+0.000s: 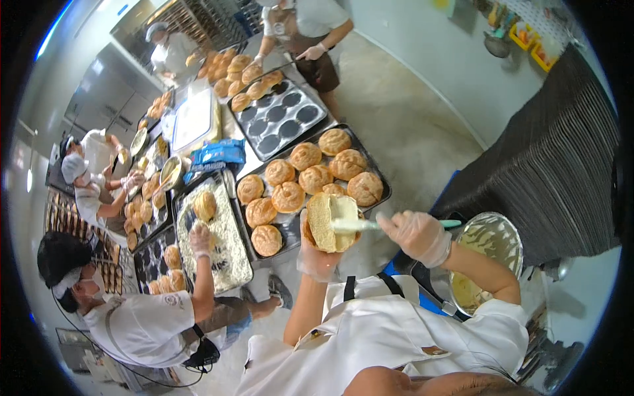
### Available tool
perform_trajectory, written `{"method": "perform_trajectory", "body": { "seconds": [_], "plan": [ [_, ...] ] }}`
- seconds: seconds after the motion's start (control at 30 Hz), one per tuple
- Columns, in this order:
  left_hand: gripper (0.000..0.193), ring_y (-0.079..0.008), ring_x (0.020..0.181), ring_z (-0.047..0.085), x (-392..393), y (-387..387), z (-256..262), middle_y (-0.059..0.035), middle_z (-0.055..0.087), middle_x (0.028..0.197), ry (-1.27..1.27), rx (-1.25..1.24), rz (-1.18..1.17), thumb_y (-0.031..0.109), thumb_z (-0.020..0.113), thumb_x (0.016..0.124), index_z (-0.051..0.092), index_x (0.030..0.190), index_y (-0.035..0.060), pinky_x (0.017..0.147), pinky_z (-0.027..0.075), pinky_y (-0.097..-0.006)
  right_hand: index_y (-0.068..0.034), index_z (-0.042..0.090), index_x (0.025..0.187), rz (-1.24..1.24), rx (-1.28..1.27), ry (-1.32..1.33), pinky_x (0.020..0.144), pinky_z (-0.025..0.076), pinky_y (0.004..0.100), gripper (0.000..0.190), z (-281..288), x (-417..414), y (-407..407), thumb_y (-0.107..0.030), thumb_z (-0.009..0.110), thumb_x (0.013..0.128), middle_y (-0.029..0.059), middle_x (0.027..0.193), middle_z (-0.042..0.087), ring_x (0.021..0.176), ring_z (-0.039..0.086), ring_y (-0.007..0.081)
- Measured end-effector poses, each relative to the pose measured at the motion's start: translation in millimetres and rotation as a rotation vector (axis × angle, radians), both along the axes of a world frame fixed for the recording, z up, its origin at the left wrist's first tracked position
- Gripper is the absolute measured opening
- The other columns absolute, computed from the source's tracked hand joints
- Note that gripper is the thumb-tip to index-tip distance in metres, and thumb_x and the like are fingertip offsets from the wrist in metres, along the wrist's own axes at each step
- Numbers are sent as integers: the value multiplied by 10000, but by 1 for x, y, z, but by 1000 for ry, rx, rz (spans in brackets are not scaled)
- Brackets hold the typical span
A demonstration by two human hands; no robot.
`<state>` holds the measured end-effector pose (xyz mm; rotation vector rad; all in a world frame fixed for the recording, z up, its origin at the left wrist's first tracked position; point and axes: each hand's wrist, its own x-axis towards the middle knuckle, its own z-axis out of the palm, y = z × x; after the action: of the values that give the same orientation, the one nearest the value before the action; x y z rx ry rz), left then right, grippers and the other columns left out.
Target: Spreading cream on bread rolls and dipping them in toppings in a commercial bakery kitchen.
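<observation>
In a clear glove, my left hand [319, 260] holds a split round bread bun [322, 225] with its cut face up. Pale cream [347, 210] covers the right part of that face. My gloved right hand [413, 236] grips a spatula [364, 225] with a pale green handle, its blade lying on the cream. Just beyond the bun is a dark baking tray [381, 171] bearing several golden round buns [288, 197]. A metal bowl [512, 237] smeared with cream stands to the right, partly behind my right forearm.
A co-worker [133, 317] at the left reaches over a tray of white crumbs [225, 262]. More co-workers stand along the far side. A moulded baking pan [277, 116], a blue packet [218, 153] and a lidded plastic tub [195, 119] lie beyond. Tall stacked dark trays [535, 163] rise at right.
</observation>
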<state>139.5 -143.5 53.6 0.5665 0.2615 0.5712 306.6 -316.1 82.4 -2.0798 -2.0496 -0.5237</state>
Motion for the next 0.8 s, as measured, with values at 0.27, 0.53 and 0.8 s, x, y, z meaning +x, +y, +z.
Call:
{"method": "perform_trajectory", "body": {
  "seconds": [0.27, 0.53, 0.8],
  "plan": [
    [640, -348, 1269, 556, -29, 34, -35, -146, 553, 1419, -94, -487, -76, 573, 414, 1002, 498, 1428, 103, 1069, 440, -569, -99, 606, 1287, 120, 20, 352, 561, 490, 354, 439, 0, -16, 61, -74, 606, 849, 50, 754, 545, 675, 590, 234],
    [628, -339, 1272, 564, -69, 76, -75, -129, 562, 1421, -114, -570, 43, 573, 386, 1010, 498, 1439, 128, 1047, 465, -563, -56, 565, 1323, 459, -55, 124, 546, 466, 324, 474, -16, -54, 103, -101, 587, 851, 27, 756, 532, 657, 561, 185],
    [639, -352, 1257, 574, -129, 135, -70, -111, 582, 1403, -45, -612, 250, 577, 476, 980, 513, 1422, 117, 1060, 456, -561, -25, 620, 1268, -30, -78, 1398, 546, 463, 253, 326, -55, -49, 171, -78, 612, 947, 28, 802, 645, 639, 581, 100]
  ]
}}
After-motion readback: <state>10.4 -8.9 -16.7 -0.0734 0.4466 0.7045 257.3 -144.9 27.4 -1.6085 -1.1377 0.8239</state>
